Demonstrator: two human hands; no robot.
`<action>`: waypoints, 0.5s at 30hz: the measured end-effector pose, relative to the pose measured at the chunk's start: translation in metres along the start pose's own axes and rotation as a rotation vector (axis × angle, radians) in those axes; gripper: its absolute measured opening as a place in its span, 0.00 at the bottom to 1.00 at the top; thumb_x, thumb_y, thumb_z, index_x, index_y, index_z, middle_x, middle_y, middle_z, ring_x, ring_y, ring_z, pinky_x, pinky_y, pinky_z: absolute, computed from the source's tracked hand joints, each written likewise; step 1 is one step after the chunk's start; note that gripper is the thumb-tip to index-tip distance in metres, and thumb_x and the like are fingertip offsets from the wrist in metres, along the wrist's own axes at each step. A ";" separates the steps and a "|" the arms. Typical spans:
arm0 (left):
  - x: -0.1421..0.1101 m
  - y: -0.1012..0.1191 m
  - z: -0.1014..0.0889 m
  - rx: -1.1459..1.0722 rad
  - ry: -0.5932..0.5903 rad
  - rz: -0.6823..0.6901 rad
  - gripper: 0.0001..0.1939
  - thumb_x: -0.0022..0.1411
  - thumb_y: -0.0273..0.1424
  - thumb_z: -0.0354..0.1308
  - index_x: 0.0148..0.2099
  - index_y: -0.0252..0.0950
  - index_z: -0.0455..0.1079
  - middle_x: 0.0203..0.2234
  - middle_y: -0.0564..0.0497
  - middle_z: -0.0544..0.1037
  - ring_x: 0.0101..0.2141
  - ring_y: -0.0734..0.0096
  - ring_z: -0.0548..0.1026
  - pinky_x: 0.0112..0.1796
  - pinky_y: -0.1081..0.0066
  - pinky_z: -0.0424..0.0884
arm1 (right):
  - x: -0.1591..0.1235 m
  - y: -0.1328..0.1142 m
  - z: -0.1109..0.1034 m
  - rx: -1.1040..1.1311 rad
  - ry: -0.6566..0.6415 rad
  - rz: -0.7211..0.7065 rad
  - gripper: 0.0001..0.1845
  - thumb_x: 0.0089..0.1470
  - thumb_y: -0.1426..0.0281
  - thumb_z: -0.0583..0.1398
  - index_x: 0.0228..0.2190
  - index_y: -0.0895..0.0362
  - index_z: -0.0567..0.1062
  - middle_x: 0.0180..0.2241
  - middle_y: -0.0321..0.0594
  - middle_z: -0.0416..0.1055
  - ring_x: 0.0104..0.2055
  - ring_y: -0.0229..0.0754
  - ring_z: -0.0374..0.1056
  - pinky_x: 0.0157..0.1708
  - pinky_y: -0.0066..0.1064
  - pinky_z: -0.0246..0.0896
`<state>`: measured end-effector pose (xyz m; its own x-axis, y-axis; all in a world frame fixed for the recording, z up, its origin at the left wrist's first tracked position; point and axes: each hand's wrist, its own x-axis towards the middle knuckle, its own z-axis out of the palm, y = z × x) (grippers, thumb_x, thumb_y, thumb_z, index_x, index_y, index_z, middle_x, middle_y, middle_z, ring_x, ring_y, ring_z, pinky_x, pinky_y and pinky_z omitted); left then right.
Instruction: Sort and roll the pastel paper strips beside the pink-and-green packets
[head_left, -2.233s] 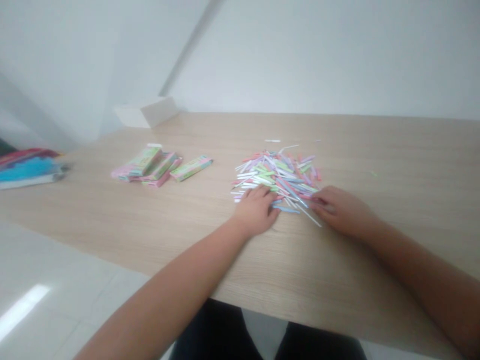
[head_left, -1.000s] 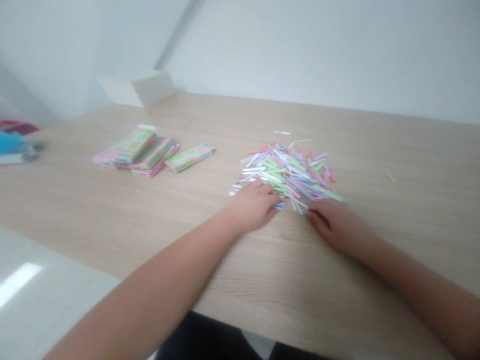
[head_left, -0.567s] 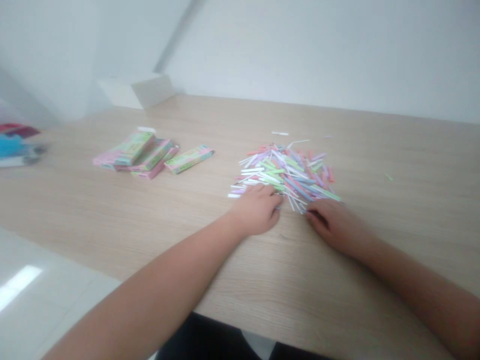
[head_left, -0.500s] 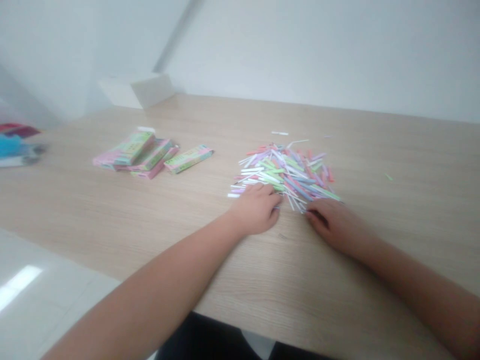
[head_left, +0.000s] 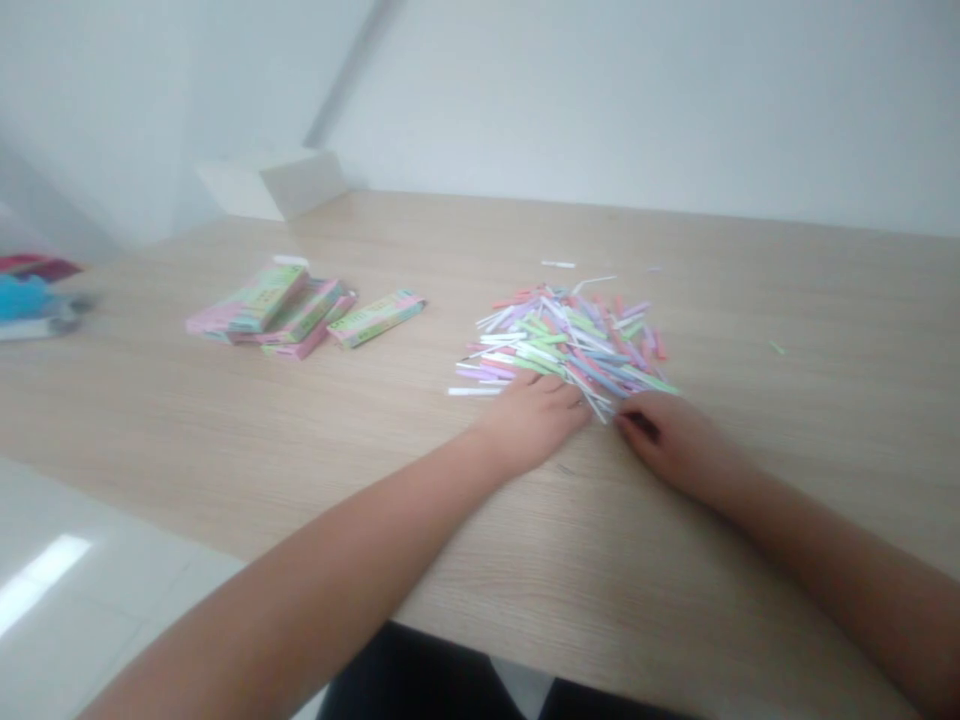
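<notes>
A heap of short thin sticks (head_left: 574, 335) in white, green, purple, orange and blue lies loose on the wooden table. At its near left edge is my left hand (head_left: 534, 422), back up, with the fingers bent together and pressed down against the sticks. Its thumb and fingertips are mostly hidden. My right hand (head_left: 667, 430) rests on its side at the near right edge. Its fingers curl towards the thumb, leaving a dark gap, and the tips meet beside some stick ends. Whatever either hand grips is hidden or too blurred to make out.
Several pink and green printed boxes (head_left: 270, 300) are stacked at the left, with a single box (head_left: 379, 318) beside them. A white folded card (head_left: 304, 185) stands at the back by the wall. Stray sticks (head_left: 559, 264) lie behind the heap. The table's front edge is near my lap.
My left hand has slid right along the heap's near edge, closer to my right hand, uncovering a white stick at the left. The right hand has barely shifted.
</notes>
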<state>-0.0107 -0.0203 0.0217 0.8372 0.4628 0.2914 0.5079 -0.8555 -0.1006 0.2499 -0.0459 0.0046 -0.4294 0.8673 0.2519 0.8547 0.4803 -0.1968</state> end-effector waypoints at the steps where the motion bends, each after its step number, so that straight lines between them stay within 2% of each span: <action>1: 0.003 0.000 0.001 -0.005 -0.009 0.008 0.14 0.76 0.32 0.48 0.55 0.41 0.73 0.47 0.47 0.78 0.49 0.58 0.72 0.46 0.59 0.63 | 0.000 0.001 0.000 0.004 0.020 0.006 0.11 0.64 0.66 0.56 0.40 0.54 0.78 0.39 0.47 0.79 0.42 0.52 0.74 0.39 0.41 0.69; 8: 0.028 0.003 0.016 -0.073 -0.032 -0.050 0.11 0.74 0.33 0.52 0.47 0.41 0.76 0.47 0.48 0.78 0.48 0.59 0.74 0.42 0.62 0.65 | -0.002 0.003 -0.003 0.026 0.118 0.112 0.16 0.67 0.61 0.55 0.46 0.55 0.79 0.40 0.48 0.81 0.37 0.51 0.76 0.37 0.42 0.71; 15: 0.031 0.007 0.018 -0.056 0.008 -0.028 0.09 0.73 0.30 0.53 0.44 0.37 0.75 0.43 0.47 0.79 0.47 0.58 0.76 0.44 0.60 0.65 | -0.004 0.003 -0.003 0.015 0.116 0.146 0.18 0.67 0.61 0.55 0.48 0.56 0.78 0.41 0.50 0.80 0.39 0.52 0.77 0.38 0.42 0.72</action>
<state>0.0224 -0.0073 0.0128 0.8211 0.4851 0.3008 0.5188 -0.8540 -0.0390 0.2554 -0.0479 0.0062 -0.2641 0.9074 0.3269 0.9007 0.3532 -0.2528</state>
